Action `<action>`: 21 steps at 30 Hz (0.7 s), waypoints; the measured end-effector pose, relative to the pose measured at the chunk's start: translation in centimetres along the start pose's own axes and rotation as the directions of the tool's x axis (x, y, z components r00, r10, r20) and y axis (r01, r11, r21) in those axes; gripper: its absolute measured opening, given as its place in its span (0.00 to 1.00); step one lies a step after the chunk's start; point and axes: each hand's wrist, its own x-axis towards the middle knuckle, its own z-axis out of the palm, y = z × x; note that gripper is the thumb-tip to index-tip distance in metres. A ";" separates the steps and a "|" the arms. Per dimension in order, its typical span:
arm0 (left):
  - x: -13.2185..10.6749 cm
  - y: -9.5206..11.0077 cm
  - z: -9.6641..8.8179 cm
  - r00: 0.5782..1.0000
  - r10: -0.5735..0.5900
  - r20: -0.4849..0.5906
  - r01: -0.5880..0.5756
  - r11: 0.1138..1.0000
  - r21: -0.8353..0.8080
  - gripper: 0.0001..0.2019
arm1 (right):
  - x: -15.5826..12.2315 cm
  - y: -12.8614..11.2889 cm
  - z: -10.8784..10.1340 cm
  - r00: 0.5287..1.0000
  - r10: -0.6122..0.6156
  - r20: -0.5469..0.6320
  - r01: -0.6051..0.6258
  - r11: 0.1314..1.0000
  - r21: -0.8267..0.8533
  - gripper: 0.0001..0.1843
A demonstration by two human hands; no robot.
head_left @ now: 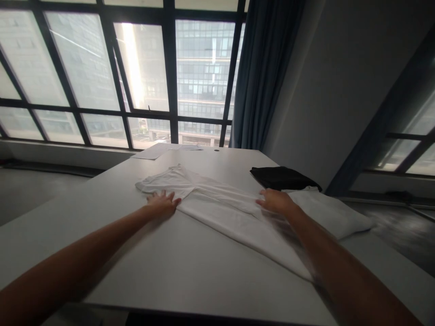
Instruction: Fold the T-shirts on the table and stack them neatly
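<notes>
A white T-shirt (234, 213) lies across the table, folded lengthwise, with what looks like a sleeve at its far left end. My left hand (161, 203) rests flat on the shirt's near left edge, fingers spread. Farther right, my right hand (277, 201) reaches over the shirt with its fingers stretched toward the left, touching or just above the cloth. Part of the shirt's right end is hidden under my right forearm. Some creases run along the middle of the fabric.
The white table (163, 262) extends toward the windows. A folded black cloth (283, 177) and a folded white cloth (328, 210) lie on its right side. Sheets of paper (152, 151) rest at the far end. A blue curtain (261, 81) hangs behind.
</notes>
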 end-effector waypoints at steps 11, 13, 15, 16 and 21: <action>12.4 0.4 -0.8 0.983 0.182 0.027 -0.183 0.983 0.025 0.31 | -1.1 -1.6 0.0 0.996 -0.052 0.076 0.055 0.998 -0.041 0.29; 14.8 1.7 -1.0 0.974 0.226 0.035 -0.227 0.974 0.027 0.31 | -1.4 -2.5 -0.3 0.996 0.014 0.083 -0.008 0.997 -0.077 0.27; 16.9 3.0 -1.3 0.961 0.275 0.038 -0.276 0.961 0.026 0.30 | -1.7 -3.3 -0.5 0.992 0.083 0.097 -0.072 0.991 -0.109 0.26; 17.7 3.5 -1.5 0.955 0.295 0.037 -0.296 0.955 0.026 0.29 | -1.9 -3.8 -0.5 0.988 0.110 0.106 -0.097 0.988 -0.120 0.26; 18.9 3.2 -3.1 0.962 0.273 -0.008 -0.273 0.961 0.033 0.27 | -3.5 -6.6 -1.2 0.983 0.063 0.174 -0.061 0.998 -0.019 0.26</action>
